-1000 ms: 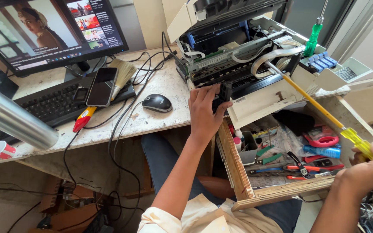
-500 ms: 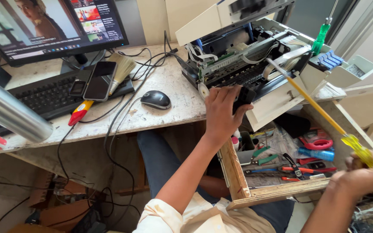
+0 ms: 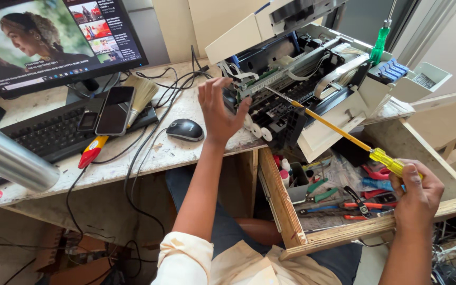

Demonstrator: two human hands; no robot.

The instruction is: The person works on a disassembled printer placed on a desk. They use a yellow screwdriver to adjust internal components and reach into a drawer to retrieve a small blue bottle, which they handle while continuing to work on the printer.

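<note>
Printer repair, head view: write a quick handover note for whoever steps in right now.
Left hand: open, fingers spread, raised at the front left of the opened printer, holding nothing.
Right hand: gripping the yellow handle of a long screwdriver; its tip reaches into the printer's exposed mechanism.
Done: covers are up, internals exposed.
Left: whatever the screwdriver tip is working on; I cannot tell if a screw is engaged.
Nearby: the open wooden drawer holds pliers; a green screwdriver stands behind the printer.

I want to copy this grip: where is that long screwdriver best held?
By the translucent yellow handle at the near end of the long screwdriver, as the right hand does, coming from the drawer side. The thin shaft slants up-left, its tip inside the opened printer.
</note>
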